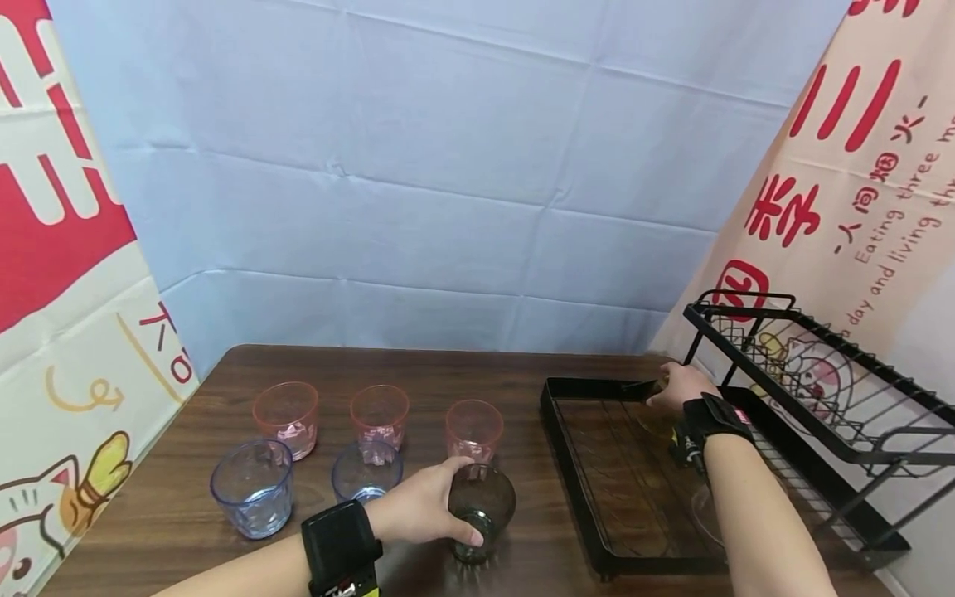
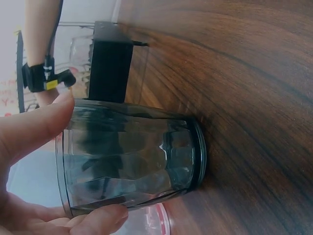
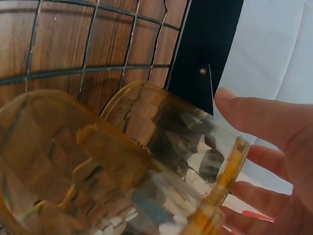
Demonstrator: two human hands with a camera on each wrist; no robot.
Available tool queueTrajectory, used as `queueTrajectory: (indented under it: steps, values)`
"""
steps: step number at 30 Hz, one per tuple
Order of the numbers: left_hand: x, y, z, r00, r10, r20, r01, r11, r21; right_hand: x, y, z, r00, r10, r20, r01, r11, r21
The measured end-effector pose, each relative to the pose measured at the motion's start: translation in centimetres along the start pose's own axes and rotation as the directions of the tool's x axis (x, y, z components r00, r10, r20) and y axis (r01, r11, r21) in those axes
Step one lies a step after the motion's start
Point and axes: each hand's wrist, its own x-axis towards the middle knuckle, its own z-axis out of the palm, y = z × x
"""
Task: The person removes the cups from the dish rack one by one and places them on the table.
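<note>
My left hand (image 1: 429, 506) grips a dark grey tumbler (image 2: 132, 156) near its rim, thumb on one side and fingers on the other. Its thick base is close over the wooden table, in front of a pink glass (image 1: 474, 427). At the far end of the black dish rack (image 1: 585, 497), my right hand (image 1: 682, 388) is beside an amber glass (image 3: 176, 132). In the right wrist view this glass has its rim on the wire mesh; my fingertips lie along its base, and the thumb extends past its side. Another amber glass (image 3: 73, 166) is nearer the camera.
Two more pink glasses (image 1: 379, 414) (image 1: 287, 419) stand on the table's left half. Blue glasses (image 1: 254, 489) (image 1: 366, 471) are in front of them. The rack's upper wire shelf (image 1: 828, 390) overhangs its right side. A light blue cloth (image 1: 418, 166) hangs behind the table.
</note>
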Motion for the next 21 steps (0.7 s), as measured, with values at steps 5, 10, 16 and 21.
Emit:
queueTrajectory:
  steps: [5,10,16,21]
  values:
    - [-0.1,0.0,0.1,1.0,-0.012,-0.008,0.012,1.0,0.025,0.5,0.5,0.2,1.0,0.005,0.007,-0.005,1.0,0.027]
    - [0.1,0.3,0.4,1.0,-0.009,-0.009,0.009,0.999,0.037,0.0,1.5,0.1,1.0,0.011,0.009,-0.012,0.999,0.034]
    - [0.2,0.6,0.0,1.0,-0.004,-0.001,0.004,0.999,0.036,-1.0,1.2,0.1,0.998,-0.033,-0.046,0.033,0.999,0.016]
    - [-0.8,1.5,-2.0,0.997,0.049,-0.055,-0.046,0.998,0.045,-2.1,-2.0,-0.7,0.977,-0.126,-0.172,0.122,0.992,-0.033]
